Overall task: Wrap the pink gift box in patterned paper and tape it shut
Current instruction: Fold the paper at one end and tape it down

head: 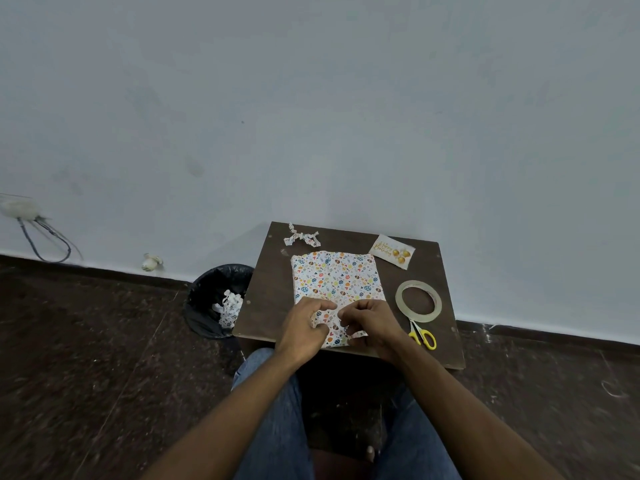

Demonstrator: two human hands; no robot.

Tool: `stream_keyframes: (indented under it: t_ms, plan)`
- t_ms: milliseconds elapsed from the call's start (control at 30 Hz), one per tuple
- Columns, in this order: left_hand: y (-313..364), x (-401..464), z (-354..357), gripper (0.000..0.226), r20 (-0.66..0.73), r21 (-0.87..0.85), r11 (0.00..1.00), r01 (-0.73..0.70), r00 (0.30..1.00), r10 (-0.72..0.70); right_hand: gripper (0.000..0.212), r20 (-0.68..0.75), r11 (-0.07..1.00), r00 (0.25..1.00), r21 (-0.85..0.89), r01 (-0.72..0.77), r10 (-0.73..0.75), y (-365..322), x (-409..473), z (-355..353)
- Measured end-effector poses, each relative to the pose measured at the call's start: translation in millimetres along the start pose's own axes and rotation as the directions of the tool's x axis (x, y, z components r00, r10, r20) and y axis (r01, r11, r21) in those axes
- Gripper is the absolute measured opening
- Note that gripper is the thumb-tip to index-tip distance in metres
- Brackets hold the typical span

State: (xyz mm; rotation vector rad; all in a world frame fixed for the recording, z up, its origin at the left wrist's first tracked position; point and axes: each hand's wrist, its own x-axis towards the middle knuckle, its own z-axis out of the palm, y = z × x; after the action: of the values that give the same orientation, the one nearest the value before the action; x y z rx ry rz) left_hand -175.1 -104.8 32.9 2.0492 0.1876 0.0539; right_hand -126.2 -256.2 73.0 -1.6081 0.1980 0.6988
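- I see the left hand (304, 329) and the right hand (370, 327) with fingers curled, both pinching the near flap of the patterned paper (337, 277).
- The paper covers a flat parcel lying on the dark counter (270, 282) (no pink box surface shows through, so I can't confirm what is inside).
- Right of the parcel lies a tape roll (418, 301), with yellow-handled scissors (423, 336) just beside it.
- At the far edge sit a paper bow (302, 235) and a birthday card (392, 251).
- On the floor to the left, a black-lined bin (218, 299) holds crumpled paper scraps (229, 308).
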Motion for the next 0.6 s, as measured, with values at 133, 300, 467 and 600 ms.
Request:
stream_keyframes:
  t_ms: [133,300,467,600]
  plan:
    - [-8.5,-2.8,-4.2,0.065,0.014,0.145,0.989,0.015,1.000,-0.018,0.007,-0.098,0.998,0.994,0.014,-0.056,0.057,0.5,3.5,0.9]
    - [-28.2,-5.0,-15.3,0.055,0.257,0.554,0.777,-0.299,0.949,0.183,0.005,-0.193,0.995,0.977,0.063,-0.076,0.087,4.8,8.3,-3.4]
    - [-50.2,-9.6,-21.3,0.047,0.345,0.683,0.543,-0.488,0.871,0.348,0.016,-0.202,0.994,0.975,0.071,-0.080,0.093,8.2,12.8,-1.8]
    - [-57.3,-17.0,-21.5,0.046,0.332,0.705,0.507,-0.496,0.863,0.382,0.019,-0.196,0.994,0.975,0.055,-0.099,0.108,9.7,17.7,5.7]
